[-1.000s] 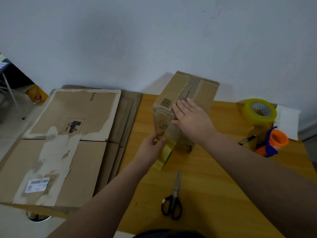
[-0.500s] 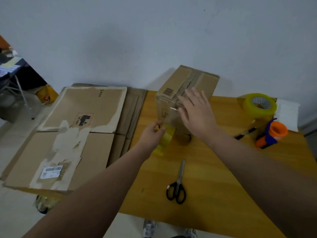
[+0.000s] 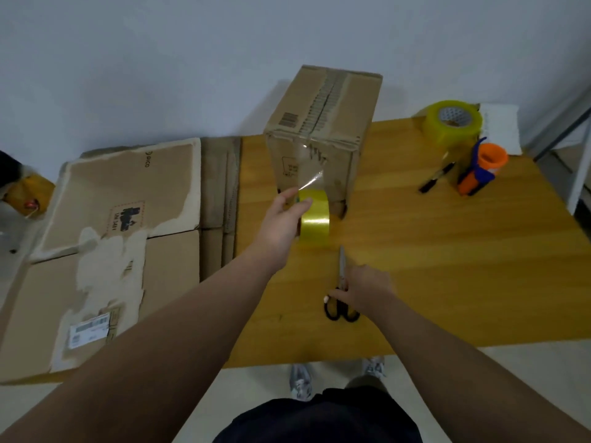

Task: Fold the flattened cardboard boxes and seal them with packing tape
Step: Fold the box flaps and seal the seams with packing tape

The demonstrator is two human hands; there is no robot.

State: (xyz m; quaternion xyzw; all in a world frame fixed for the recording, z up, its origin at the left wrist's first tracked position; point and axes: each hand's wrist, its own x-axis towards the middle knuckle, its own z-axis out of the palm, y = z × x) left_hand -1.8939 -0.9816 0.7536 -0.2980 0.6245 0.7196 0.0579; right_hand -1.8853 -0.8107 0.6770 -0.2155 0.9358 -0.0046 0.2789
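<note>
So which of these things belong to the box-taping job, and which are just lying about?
In use: upright box; tape roll, held by left hand; scissors, right hand on them; flattened boxes, waiting.
Lying about: spare tape roll; orange dispenser; black marker; white sheet.

Two tape rolls (image 3: 315,219) (image 3: 454,121), one upright box (image 3: 323,123), one scissors (image 3: 334,311), one marker (image 3: 436,179)

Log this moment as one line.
left hand: holds tape roll | strip: runs to box, uncut | right hand: touches scissors
</note>
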